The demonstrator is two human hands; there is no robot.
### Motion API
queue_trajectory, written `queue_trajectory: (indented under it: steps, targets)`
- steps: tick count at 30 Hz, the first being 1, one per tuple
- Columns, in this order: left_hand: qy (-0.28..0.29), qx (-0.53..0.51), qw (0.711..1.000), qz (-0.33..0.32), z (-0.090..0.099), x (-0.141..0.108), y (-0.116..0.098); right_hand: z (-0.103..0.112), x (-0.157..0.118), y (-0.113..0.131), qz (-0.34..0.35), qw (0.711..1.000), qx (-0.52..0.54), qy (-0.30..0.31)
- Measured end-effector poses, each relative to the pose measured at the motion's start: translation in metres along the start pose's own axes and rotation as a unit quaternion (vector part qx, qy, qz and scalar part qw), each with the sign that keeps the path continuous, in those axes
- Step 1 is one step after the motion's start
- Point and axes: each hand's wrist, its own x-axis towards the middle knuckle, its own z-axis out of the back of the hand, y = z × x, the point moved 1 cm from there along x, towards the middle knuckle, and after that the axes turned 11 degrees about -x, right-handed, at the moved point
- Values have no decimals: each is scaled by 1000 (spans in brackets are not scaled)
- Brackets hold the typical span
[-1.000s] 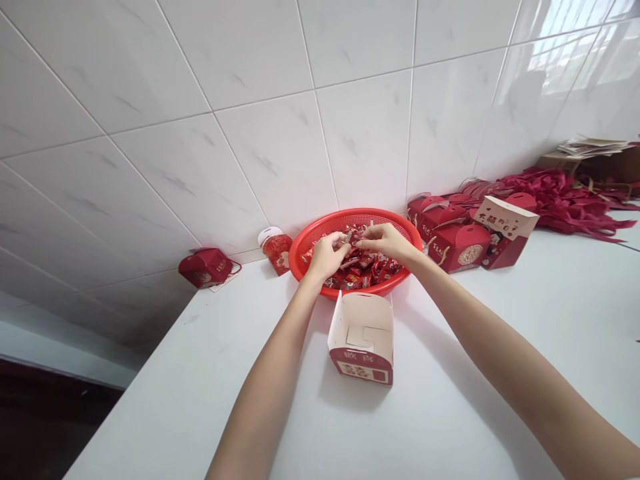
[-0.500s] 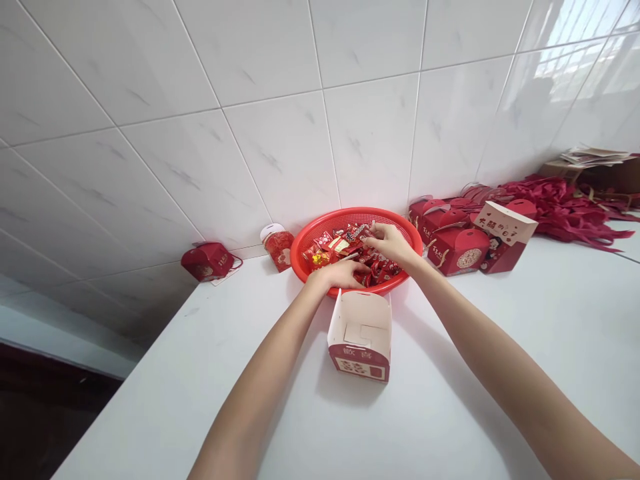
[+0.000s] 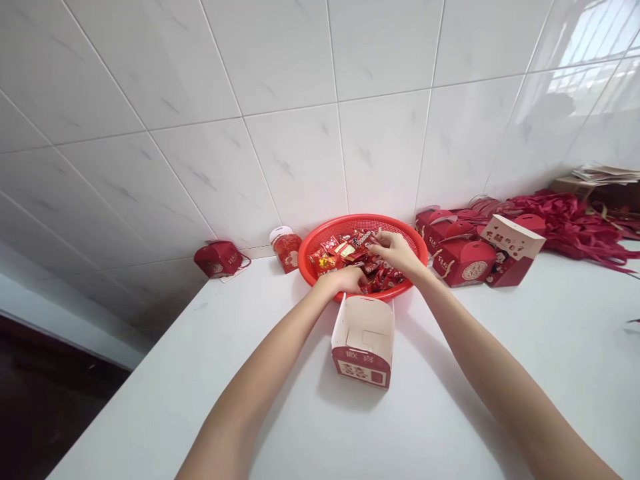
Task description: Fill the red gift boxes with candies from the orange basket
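The right hand [image 3: 399, 251] pinches a candy [image 3: 371, 241] over the basket [image 3: 363, 218], while the left hand [image 3: 351, 279], the box [image 3: 361, 363] just on its near side, dips in, its grip hidden.

Two bare hands [image 3: 395, 253], one red mesh basket [image 3: 303, 260], one open-topped gift box [image 3: 363, 360], one cream-topped box [image 3: 515, 235], one lone red box [image 3: 217, 260], one white-topped red packet [image 3: 287, 253]. Handled red boxes [image 3: 463, 260] — at least three, overlapping. Wrapped candies [image 3: 345, 249] — many, heaped, uncountable.
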Motion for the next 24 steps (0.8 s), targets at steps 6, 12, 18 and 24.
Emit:
queue_trajectory:
  steps: [6,12,18,24]
  targets:
    - [-70,-58,996,-22,2,-2,0,1,-3,3,18,998,56,5]
    - [-187,-86,976,-69,5,1,7,0,-2,3,-20,992,124,5]
    - [-246,-96,960,-94,8,0,5,2,-2,4,-103,977,182,26]
    - [-282,-128,941,-135,10,-4,3,8,-6,10,-137,942,291,98]
